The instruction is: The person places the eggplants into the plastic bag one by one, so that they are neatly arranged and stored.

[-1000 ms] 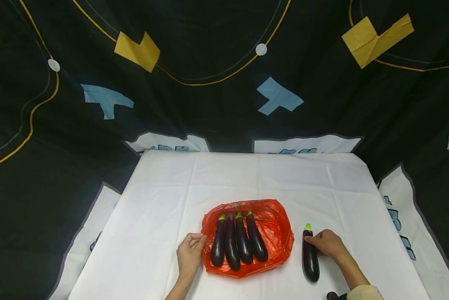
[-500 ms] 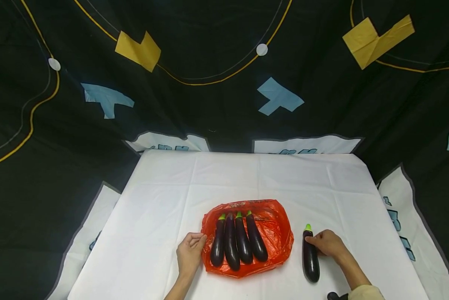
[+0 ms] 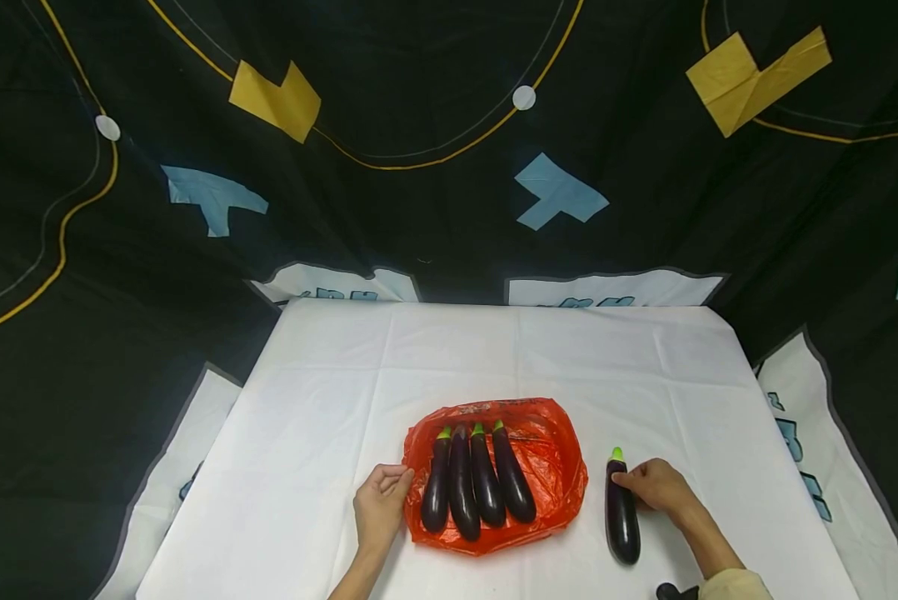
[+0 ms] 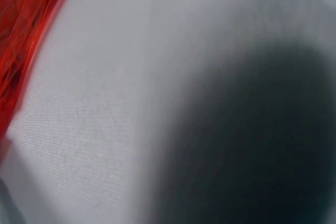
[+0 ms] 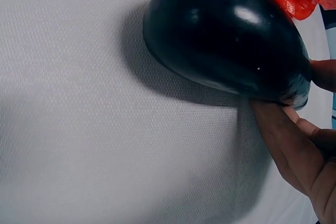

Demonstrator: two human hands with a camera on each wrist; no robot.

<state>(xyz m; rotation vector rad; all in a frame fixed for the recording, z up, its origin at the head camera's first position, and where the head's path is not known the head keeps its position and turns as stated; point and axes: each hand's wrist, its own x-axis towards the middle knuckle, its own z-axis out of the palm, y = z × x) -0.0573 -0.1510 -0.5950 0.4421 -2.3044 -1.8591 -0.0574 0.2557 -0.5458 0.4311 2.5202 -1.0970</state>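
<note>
Near the middle of the table a red plastic bag [image 3: 557,492] lies spread out, its rim rolled into a shallow bowl. Several dark purple eggplants [image 3: 484,483] lie side by side on it, most with green caps pointing away from me. My left hand [image 3: 380,507] pinches the bag's left edge between thumb and fingers; the left wrist view catches only the bag's rim [image 4: 21,35]. To the right of the bag, my right hand [image 3: 657,486] grips a single eggplant [image 3: 623,525] near its green cap, thumb on one side and fingers on the other. Its rounded end [image 5: 210,30] fills the right wrist view.
A dark object [image 3: 670,592], partly hidden by the right sleeve [image 3: 734,586], shows at the bottom edge. White cloth [image 3: 449,350] covers the table. Behind it hangs a black curtain [image 3: 419,225] with yellow and blue patches.
</note>
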